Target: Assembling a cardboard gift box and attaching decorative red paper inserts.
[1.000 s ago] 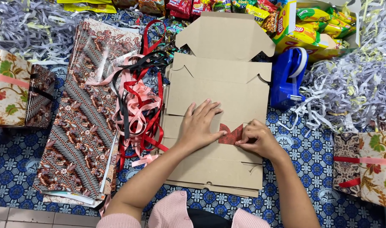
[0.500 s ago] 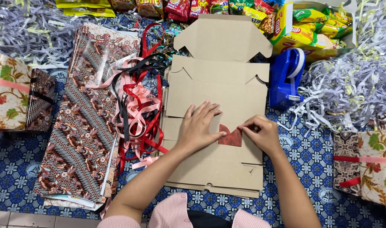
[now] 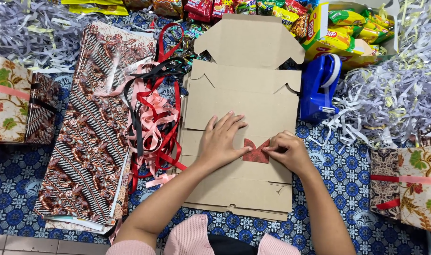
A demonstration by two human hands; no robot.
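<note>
Red paper piece (image 3: 256, 152), a small fan-like shape, lies flat on the top sheet of the stack of flat cardboard box blanks (image 3: 239, 141), between the two hands. Left hand (image 3: 223, 140) is spread flat on the cardboard, its grip open, with thumb and forefinger tip pressing the piece's left edge. Right hand (image 3: 287, 150) has its grip closed on the piece's right edge, fingertips pinched together there.

Being thin and held only at its two edges, the piece could crease or tear, I judge, if the pinch pulls while the other hand keeps pressing down. It might equally skew if either hand shifts on the smooth board. The loose tangle of red, pink and black ribbons (image 3: 151, 123) lies just beside the left forearm, so a sweep of that arm could drag strands onto the cardboard. The blue tape dispenser (image 3: 319, 87) stands near the stack's right edge, and shredded paper (image 3: 390, 94) is heaped beyond it
</note>
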